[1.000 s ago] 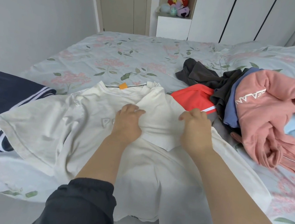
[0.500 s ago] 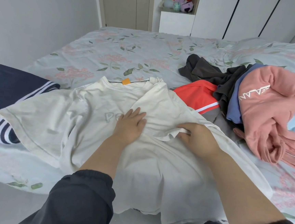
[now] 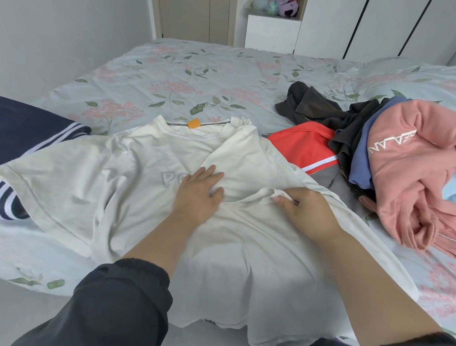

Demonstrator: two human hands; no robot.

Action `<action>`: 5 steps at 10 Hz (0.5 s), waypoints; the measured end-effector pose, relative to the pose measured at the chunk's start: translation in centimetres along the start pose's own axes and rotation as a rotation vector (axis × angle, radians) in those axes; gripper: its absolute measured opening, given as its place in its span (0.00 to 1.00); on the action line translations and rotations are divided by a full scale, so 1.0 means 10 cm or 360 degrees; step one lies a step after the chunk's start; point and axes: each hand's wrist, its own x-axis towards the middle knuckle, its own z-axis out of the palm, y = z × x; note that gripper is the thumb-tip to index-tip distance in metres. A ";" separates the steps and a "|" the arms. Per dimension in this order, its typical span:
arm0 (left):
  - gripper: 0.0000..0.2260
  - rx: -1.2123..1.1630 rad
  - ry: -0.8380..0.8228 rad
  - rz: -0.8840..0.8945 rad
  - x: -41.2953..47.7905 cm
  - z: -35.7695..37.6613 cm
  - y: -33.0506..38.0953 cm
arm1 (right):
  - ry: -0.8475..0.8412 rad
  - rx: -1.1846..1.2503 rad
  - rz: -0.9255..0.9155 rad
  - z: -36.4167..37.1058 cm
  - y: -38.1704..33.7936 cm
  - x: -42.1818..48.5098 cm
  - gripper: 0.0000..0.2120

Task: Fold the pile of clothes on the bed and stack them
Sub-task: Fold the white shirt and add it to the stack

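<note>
"Clothes pile: position, and item in work?"

"Unfolded pile lies right of centre on the bed: a pink sweatshirt over dark, blue and red garments. Item in work, a white T-shirt, is spread at centre frame, collar away, hem hanging over the near bed edge. A navy striped garment lies at the left edge."

"Hand status?"

"Left hand: fingers straight, palm flat, pressing the chest beside the printed letters. Right hand: fingers curled, pinching the cuff of the sleeve that is turned in across the chest."

"Handling properties?"

"Judged light, thin and limp (a jersey knit, by its drape). It holds no shape and creases readily. Take hold at hems and seams, the firmest lines: shoulder seam and bottom hem for each lengthwise fold. Keep one palm flat as an anchor while the other draws the cloth; otherwise the lower layer is likely to drag along."

"Progress?"

"Early, by estimate: one sleeve turned in, the pile not yet folded."
</note>
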 end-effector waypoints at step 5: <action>0.20 0.0310 -0.0063 0.0004 0.00 -0.03 0.02 | -0.0721 -0.0213 -0.0186 -0.12 -0.24 -0.04 0.19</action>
